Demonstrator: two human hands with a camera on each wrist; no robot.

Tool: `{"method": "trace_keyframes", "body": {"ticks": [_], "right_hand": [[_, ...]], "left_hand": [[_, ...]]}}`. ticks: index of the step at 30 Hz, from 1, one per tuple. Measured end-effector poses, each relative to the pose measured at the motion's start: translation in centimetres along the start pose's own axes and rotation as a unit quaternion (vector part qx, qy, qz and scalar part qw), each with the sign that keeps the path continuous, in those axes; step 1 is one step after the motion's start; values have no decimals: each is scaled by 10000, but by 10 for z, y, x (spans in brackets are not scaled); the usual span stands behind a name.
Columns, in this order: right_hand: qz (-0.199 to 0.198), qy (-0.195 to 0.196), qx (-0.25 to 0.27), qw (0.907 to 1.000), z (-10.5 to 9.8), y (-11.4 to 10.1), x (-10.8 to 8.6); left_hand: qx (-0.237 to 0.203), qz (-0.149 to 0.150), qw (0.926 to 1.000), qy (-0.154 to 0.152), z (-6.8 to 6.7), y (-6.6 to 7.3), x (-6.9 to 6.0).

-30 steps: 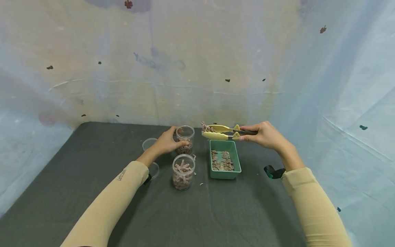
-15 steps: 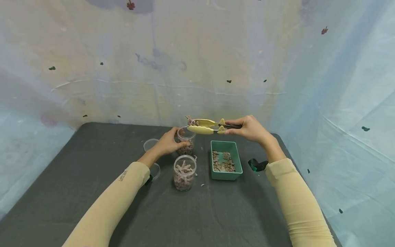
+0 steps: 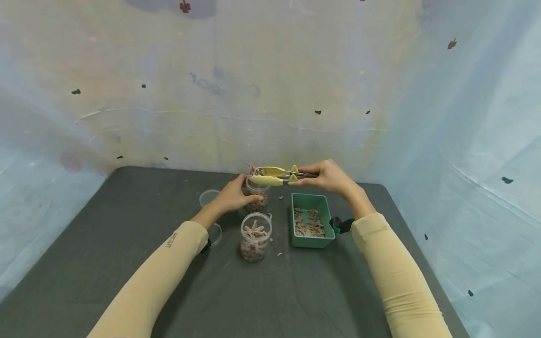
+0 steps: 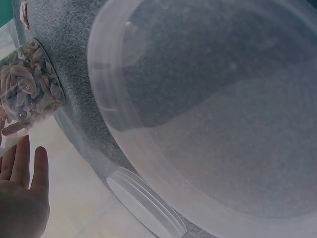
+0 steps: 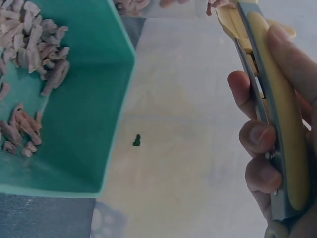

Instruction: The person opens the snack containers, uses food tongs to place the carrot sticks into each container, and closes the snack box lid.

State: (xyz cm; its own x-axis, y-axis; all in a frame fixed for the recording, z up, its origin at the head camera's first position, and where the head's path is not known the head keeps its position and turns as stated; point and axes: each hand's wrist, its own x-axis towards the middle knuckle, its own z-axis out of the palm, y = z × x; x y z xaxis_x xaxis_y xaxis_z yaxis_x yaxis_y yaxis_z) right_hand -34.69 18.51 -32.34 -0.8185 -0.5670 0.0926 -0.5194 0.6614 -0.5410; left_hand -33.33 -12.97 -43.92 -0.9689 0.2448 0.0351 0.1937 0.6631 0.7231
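Note:
My left hand (image 3: 231, 196) holds the far clear jar (image 3: 261, 205), thumb on its near side and fingers behind; pale brownish strips fill part of it. Yellow-tipped tongs (image 3: 266, 180) are in my right hand (image 3: 328, 177), which grips their handles. Between the tong tips a clump of strips (image 3: 253, 169) hangs right over the far jar's mouth. In the right wrist view, my fingers (image 5: 260, 136) and thumb wrap the yellow handle (image 5: 285, 129). A second clear jar (image 3: 255, 244), full of strips, stands nearer to me.
A green tray (image 3: 313, 241) with scattered strips sits to the right of the jars. Two clear lids lie on the left, a far lid (image 3: 207, 197) and a near lid (image 3: 216, 234). Loose bits (image 3: 280, 254) dot the dark table (image 3: 270, 300). A pale sheet (image 3: 270, 84) hangs behind.
My right hand has carried the tongs and their strips leftward, from above the tray to over the far jar's mouth. My left hand has stayed at that jar.

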Motion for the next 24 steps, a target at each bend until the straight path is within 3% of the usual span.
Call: {"method": "trace_keyframes", "body": {"ticks": [16, 24], "right_hand": [[143, -265, -162, 9994, 1, -4, -4], [73, -204, -263, 9994, 3, -3, -8]], "left_hand": [[-18, -26, 10000, 15, 1, 2, -1], [-3, -46, 10000, 13, 2, 1, -1]]}}
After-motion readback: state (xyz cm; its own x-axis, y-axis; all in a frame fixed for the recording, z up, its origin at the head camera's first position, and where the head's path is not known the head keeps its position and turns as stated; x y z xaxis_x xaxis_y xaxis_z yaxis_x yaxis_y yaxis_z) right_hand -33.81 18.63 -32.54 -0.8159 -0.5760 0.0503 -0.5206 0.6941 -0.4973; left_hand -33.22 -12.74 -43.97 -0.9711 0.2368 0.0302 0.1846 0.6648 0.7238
